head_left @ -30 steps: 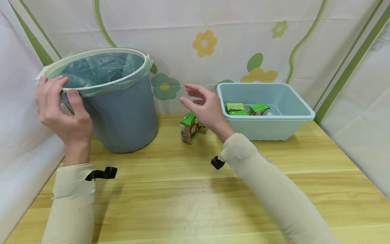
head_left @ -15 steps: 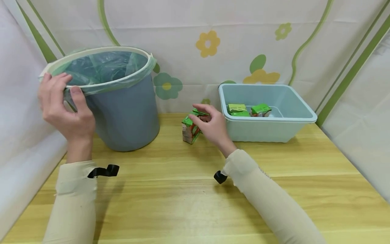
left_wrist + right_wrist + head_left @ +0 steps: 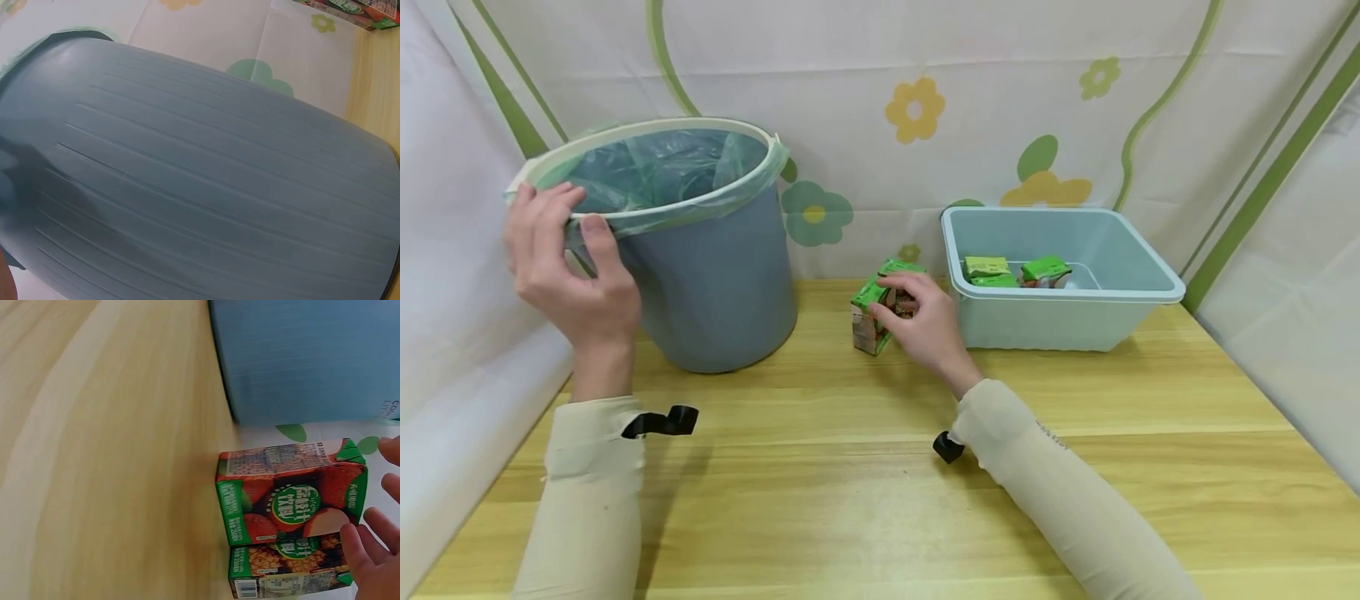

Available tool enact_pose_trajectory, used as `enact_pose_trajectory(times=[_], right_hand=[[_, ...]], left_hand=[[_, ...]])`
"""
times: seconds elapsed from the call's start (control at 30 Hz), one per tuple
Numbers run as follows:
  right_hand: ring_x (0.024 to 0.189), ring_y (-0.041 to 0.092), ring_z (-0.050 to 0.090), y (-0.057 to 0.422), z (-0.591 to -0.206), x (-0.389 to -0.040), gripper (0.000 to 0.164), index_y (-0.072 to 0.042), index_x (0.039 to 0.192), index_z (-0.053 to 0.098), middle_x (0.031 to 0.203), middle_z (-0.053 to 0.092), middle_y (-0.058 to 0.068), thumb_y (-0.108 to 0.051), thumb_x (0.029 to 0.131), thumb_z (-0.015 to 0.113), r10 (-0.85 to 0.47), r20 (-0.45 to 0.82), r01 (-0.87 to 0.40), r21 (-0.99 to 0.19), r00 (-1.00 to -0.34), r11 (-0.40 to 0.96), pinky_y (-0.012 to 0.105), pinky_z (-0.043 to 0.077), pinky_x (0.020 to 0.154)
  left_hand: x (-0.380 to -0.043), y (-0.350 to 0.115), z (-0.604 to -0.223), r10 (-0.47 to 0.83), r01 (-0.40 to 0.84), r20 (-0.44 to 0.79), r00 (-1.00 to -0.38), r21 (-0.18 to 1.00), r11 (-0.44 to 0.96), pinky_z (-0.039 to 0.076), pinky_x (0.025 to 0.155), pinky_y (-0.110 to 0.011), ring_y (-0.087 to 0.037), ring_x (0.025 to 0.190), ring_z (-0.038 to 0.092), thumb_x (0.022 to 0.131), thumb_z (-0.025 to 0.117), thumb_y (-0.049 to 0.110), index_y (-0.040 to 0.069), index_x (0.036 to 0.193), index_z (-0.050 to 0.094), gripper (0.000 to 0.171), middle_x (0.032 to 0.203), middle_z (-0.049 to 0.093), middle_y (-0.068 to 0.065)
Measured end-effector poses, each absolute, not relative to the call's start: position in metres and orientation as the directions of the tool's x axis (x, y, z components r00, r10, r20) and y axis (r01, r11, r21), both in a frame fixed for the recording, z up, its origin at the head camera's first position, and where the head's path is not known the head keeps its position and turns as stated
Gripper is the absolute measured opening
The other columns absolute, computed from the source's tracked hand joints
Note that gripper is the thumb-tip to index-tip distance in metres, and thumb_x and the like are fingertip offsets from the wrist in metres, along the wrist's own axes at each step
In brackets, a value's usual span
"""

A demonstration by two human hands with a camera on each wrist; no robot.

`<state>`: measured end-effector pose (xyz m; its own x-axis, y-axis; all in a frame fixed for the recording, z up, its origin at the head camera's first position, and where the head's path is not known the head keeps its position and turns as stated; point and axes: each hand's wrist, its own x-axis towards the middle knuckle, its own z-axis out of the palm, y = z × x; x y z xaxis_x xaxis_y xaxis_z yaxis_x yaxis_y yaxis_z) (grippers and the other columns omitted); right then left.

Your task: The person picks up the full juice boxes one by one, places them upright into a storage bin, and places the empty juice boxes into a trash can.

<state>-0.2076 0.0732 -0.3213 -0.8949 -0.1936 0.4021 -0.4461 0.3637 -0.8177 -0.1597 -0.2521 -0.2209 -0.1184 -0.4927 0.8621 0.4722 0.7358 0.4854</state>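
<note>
At the left in the head view, my left hand grips the near rim of a blue-grey trash can, fingers over the edge and thumb outside. A pale green bag lines the can. My right hand is at the tops of two juice boxes standing close together on the table. The right wrist view shows a lychee juice box and beside it a pineapple one. The right thumb lies at the lychee box's top edge, with the other fingers parted and only loosely bent.
A light blue plastic basin stands right of the boxes with several green-topped cartons inside. Behind everything hangs a white flowered cloth, and the wooden table runs toward me.
My right hand has come down from above onto the tops of the juice boxes. My left hand keeps its grip on the trash can's rim. The view has shifted slightly.
</note>
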Motion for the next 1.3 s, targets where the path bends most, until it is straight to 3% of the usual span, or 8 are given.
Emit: enact_pose_trajectory(times=[0.53, 0.67, 0.83, 1.03, 1.3], right_hand=[[0.139, 0.034, 0.052, 0.066, -0.333, -0.209, 0.031, -0.016, 0.124, 0.076, 0.147, 0.05, 0.013, -0.026, 0.095, 0.082, -0.227, 0.446, -0.497, -0.72, -0.866, 0.483, 0.05, 0.053, 0.11], [0.135, 0.034, 0.055, 0.066, -0.332, -0.21, 0.029, -0.017, 0.123, 0.077, 0.146, 0.053, 0.014, -0.026, 0.095, 0.082, -0.22, 0.439, -0.489, -0.731, -0.871, 0.476, 0.05, 0.055, 0.104], [0.12, 0.034, 0.063, 0.065, -0.329, -0.21, 0.029, -0.017, 0.124, 0.077, 0.139, 0.059, 0.014, -0.026, 0.096, 0.08, -0.243, 0.415, -0.481, -0.746, -0.877, 0.46, 0.049, 0.061, 0.097], [0.115, 0.03, 0.07, 0.061, -0.32, -0.21, 0.03, -0.013, 0.124, 0.076, 0.13, 0.058, 0.015, -0.023, 0.096, 0.077, -0.243, 0.405, -0.472, -0.777, -0.881, 0.417, 0.043, 0.06, 0.105], [0.117, 0.027, 0.064, 0.054, -0.303, -0.21, 0.029, -0.013, 0.124, 0.076, 0.124, 0.057, 0.012, -0.019, 0.095, 0.077, -0.233, 0.43, -0.488, -0.803, -0.872, 0.343, 0.041, 0.058, 0.108]], left_hand=[[-0.157, -0.249, -0.219, -0.493, 0.475, 0.861, -0.125, 0.488, 0.733, 0.032, 0.128, -0.029, -0.01, 0.137, 0.061, 0.093, 0.056, 0.029, 0.003, 0.109, 0.081, 0.04, 0.122, 0.077, -0.016], [-0.157, -0.248, -0.218, -0.488, 0.475, 0.864, -0.125, 0.484, 0.735, 0.032, 0.129, -0.029, -0.01, 0.137, 0.061, 0.093, 0.056, 0.029, -0.002, 0.111, 0.079, 0.043, 0.121, 0.077, -0.018], [-0.157, -0.249, -0.218, -0.484, 0.47, 0.865, -0.131, 0.484, 0.738, 0.031, 0.129, -0.029, -0.01, 0.138, 0.06, 0.093, 0.056, 0.029, -0.001, 0.112, 0.079, 0.043, 0.122, 0.077, -0.018], [-0.158, -0.25, -0.22, -0.481, 0.455, 0.865, -0.145, 0.49, 0.743, 0.031, 0.129, -0.029, -0.012, 0.141, 0.059, 0.094, 0.055, 0.029, -0.001, 0.113, 0.079, 0.043, 0.124, 0.077, -0.015], [-0.158, -0.252, -0.22, -0.48, 0.451, 0.865, -0.149, 0.491, 0.745, 0.031, 0.129, -0.028, -0.016, 0.141, 0.059, 0.094, 0.056, 0.03, 0.005, 0.114, 0.08, 0.04, 0.125, 0.077, -0.015]])
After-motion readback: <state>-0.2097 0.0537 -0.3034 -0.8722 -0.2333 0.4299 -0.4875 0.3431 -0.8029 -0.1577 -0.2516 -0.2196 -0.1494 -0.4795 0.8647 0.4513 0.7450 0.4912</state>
